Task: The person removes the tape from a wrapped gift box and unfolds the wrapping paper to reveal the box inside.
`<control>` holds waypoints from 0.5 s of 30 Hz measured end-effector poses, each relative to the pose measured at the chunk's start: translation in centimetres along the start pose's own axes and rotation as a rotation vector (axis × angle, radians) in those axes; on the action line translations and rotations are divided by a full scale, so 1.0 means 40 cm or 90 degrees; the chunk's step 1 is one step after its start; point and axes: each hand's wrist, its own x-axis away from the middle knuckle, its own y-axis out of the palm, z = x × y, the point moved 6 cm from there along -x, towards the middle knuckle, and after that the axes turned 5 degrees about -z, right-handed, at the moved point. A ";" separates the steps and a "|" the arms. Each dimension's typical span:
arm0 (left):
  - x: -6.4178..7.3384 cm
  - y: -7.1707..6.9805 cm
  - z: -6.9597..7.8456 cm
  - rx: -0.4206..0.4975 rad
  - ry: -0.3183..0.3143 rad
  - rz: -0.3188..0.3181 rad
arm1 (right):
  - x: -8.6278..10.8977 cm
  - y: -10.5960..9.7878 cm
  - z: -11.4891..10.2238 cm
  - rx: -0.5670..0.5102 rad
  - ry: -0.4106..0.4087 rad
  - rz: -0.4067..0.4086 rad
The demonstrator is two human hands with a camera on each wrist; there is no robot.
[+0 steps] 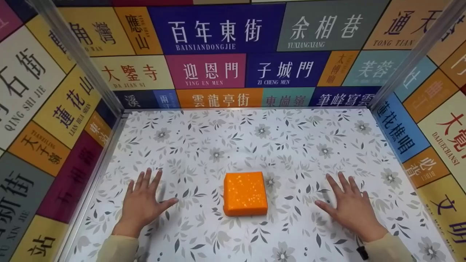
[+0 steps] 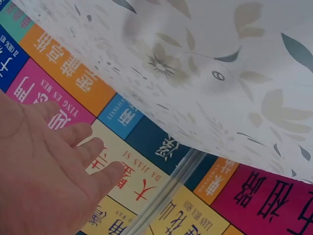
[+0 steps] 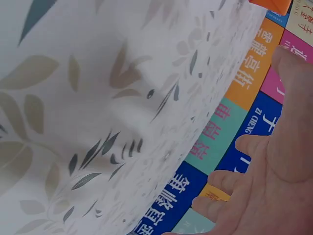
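An orange square box with light speckles on its top sits on the floral tabletop, midway between the two hands. Off to its left, my left hand is spread palm down with straight fingers and holds nothing. My right hand is spread the same way to the right of the box, its thumb pointing toward it. In the left wrist view the left hand shows its palm and fingers with nothing in them. A corner of the orange box shows at the top of the right wrist view, beyond the right hand.
The white tabletop carries a grey leaf and flower pattern. Colourful panels with Chinese lettering stand along the back, left and right sides. Clear upright corner strips join the panels at the back corners.
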 end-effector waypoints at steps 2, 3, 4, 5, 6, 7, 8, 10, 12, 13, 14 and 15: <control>0.001 -0.002 0.011 0.008 0.005 0.003 | -0.003 -0.005 -0.016 -0.002 -0.007 -0.003; 0.001 -0.003 0.017 0.012 0.008 0.005 | -0.004 -0.008 -0.023 -0.001 -0.011 -0.004; 0.002 -0.005 0.023 0.015 0.012 0.008 | -0.005 -0.009 -0.030 0.001 -0.014 -0.005; 0.003 -0.006 0.030 0.018 0.015 0.011 | -0.007 -0.011 -0.038 0.004 -0.017 -0.007; 0.003 -0.007 0.036 0.018 0.017 0.012 | -0.008 -0.012 -0.046 0.006 -0.020 -0.008; 0.004 -0.008 0.043 0.018 0.019 0.014 | -0.010 -0.013 -0.054 0.006 -0.024 -0.009; 0.004 -0.008 0.049 0.019 0.020 0.013 | -0.012 -0.014 -0.063 0.008 -0.029 -0.007; 0.006 -0.008 0.063 0.016 0.023 0.012 | -0.018 -0.018 -0.082 0.012 -0.039 -0.001; 0.007 -0.007 0.077 0.013 0.027 0.013 | -0.024 -0.022 -0.103 0.016 -0.054 0.009; 0.008 -0.007 0.085 0.011 0.030 0.016 | -0.027 -0.023 -0.115 0.018 -0.061 0.014; 0.008 -0.006 0.094 0.009 0.035 0.018 | -0.031 -0.023 -0.128 0.022 -0.067 0.014; 0.010 -0.006 0.103 0.008 0.040 0.021 | -0.035 -0.023 -0.142 0.023 -0.073 0.013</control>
